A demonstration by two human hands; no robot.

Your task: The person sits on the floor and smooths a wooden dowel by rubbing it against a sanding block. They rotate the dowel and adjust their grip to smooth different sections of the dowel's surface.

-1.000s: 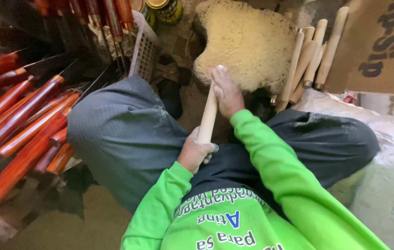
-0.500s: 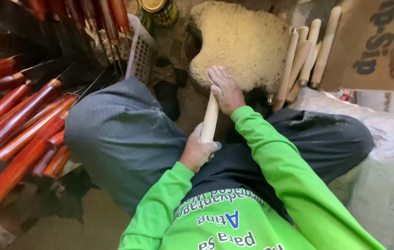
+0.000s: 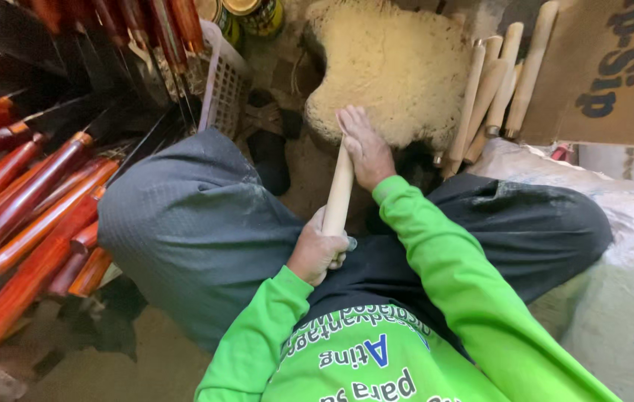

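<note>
I sit cross-legged in grey trousers and a bright green long-sleeved shirt. A pale, unfinished wooden handle (image 3: 338, 195) stands tilted between my knees. My left hand (image 3: 318, 253) grips its lower end near my lap. My right hand (image 3: 364, 149) lies flat against the upper end, fingers stretched toward a heap of pale sawdust (image 3: 391, 67).
Several red-orange lacquered handles (image 3: 30, 216) lie stacked at the left. More bare wooden handles (image 3: 492, 85) lean beside the heap. A white plastic basket (image 3: 226, 85) and tins (image 3: 253, 11) stand at the back, a cardboard box (image 3: 611, 71) and a white sack (image 3: 629, 246) at the right.
The view has shifted slightly. My hands hold the same grip on the pale handle; the right hand stays at its top end.
</note>
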